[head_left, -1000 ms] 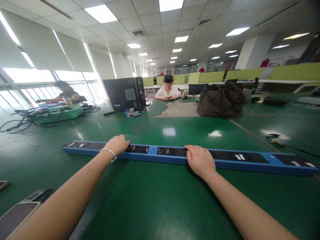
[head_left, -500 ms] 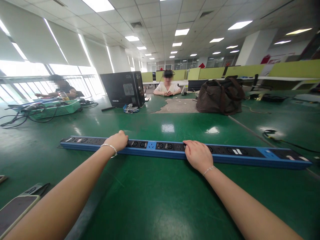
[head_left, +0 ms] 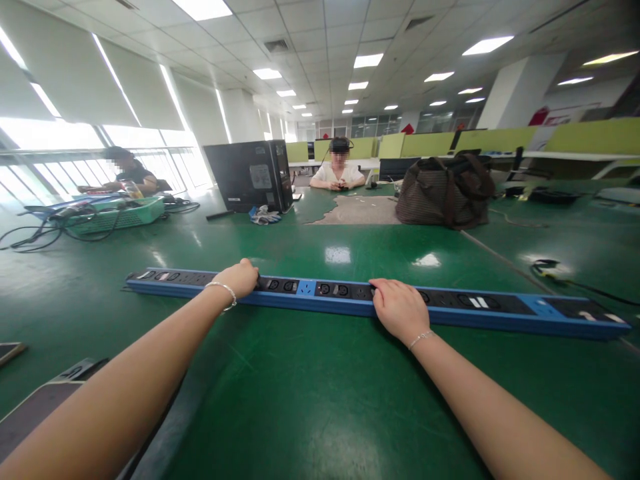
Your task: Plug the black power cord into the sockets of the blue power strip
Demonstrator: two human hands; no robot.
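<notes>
A long blue-and-black power strip, with rows of sockets on its upper face, lies across the green table. My left hand is closed over the strip left of its middle, the fingers bent down behind the far edge. Right of the middle, my right hand grips the strip from above, its fingertips partly hidden. Between the two hands several black sockets and one blue socket show. A thin bracelet circles each wrist.
A black computer case stands beyond the strip, with gloves beside it. Farther right sits a brown bag. A green basket with cables is at left; phones lie near my left arm. Two people sit across the table.
The whole view has shifted slightly, so things sit a little farther right. Both hands keep their places on the power strip.
</notes>
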